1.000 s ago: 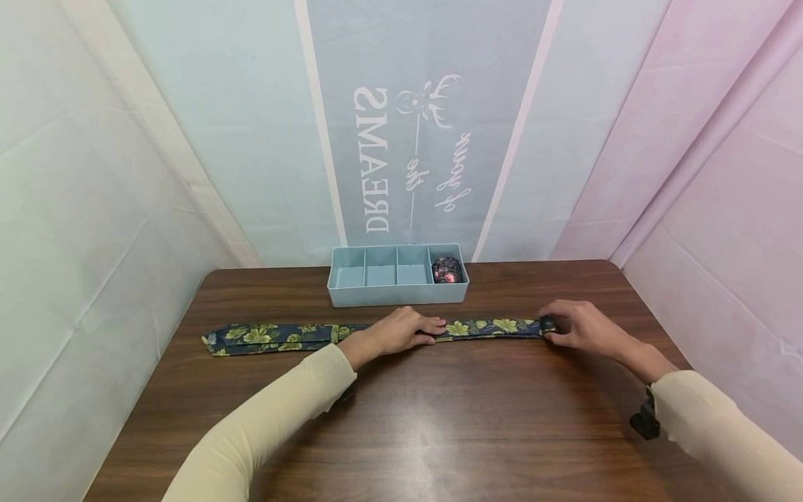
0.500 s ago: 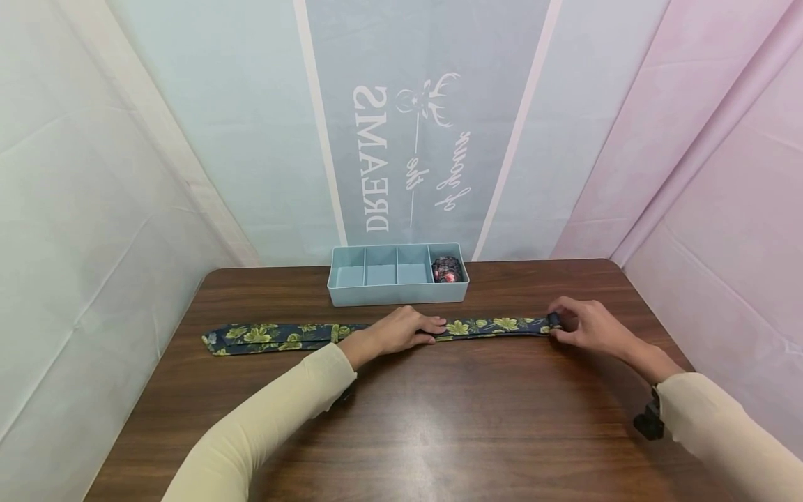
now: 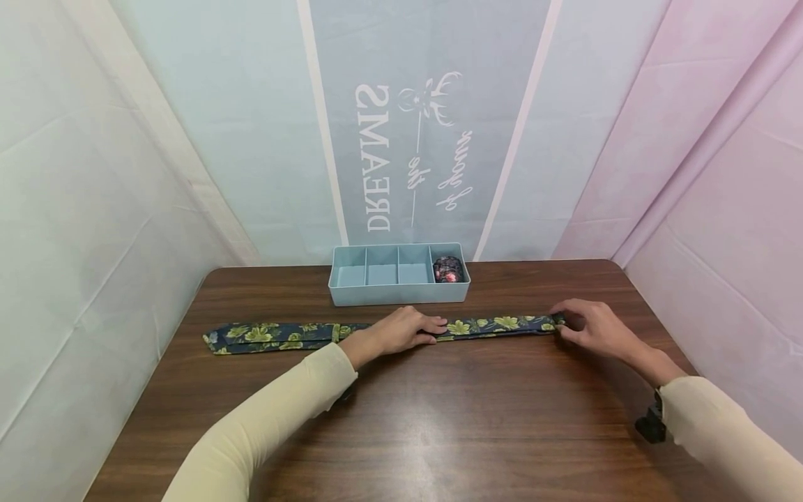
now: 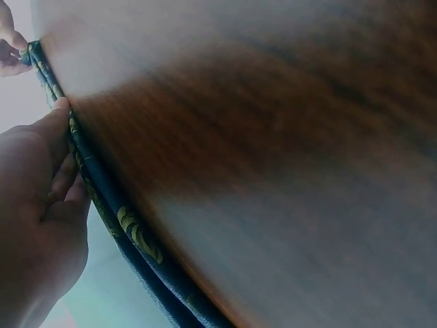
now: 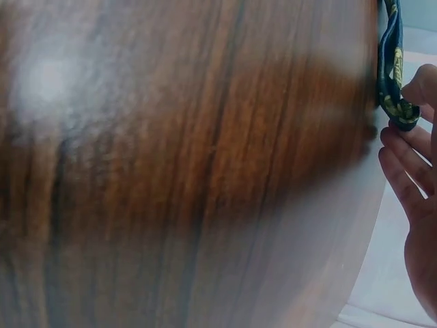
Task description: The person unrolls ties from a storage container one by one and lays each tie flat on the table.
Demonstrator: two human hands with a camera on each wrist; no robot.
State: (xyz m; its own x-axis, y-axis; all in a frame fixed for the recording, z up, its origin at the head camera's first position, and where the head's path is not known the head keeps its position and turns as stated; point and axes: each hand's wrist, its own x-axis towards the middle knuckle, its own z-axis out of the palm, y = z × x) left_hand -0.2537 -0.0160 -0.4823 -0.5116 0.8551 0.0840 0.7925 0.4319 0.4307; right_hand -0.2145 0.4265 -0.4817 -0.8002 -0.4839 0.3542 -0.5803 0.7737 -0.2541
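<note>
A folded necktie (image 3: 502, 325), navy with yellow-green flowers, lies lengthwise across the table, its pointed wide end at the left. My left hand (image 3: 398, 331) rests on the middle of the tie and covers part of it; in the left wrist view its extended fingers (image 4: 60, 126) press along the fabric. At the right end of the tie, my right hand (image 3: 592, 328) pinches the folded-over end between thumb and fingers. The right wrist view shows this end as a curled loop (image 5: 392, 89) of layered fabric at the fingertips, the other fingers spread beside it.
Behind the tie stands a light blue box (image 3: 395, 295) with several compartments. Its rightmost compartment holds a dark rolled cloth (image 3: 448, 270) with a pink flower. The brown wooden table (image 3: 408, 418) ends at the back against printed fabric hangings (image 3: 414, 42).
My right hand has shifted slightly to the right, and the pinched end of the necktie has moved right with it, showing more yellow-green pattern there. My left hand stays in place.
</note>
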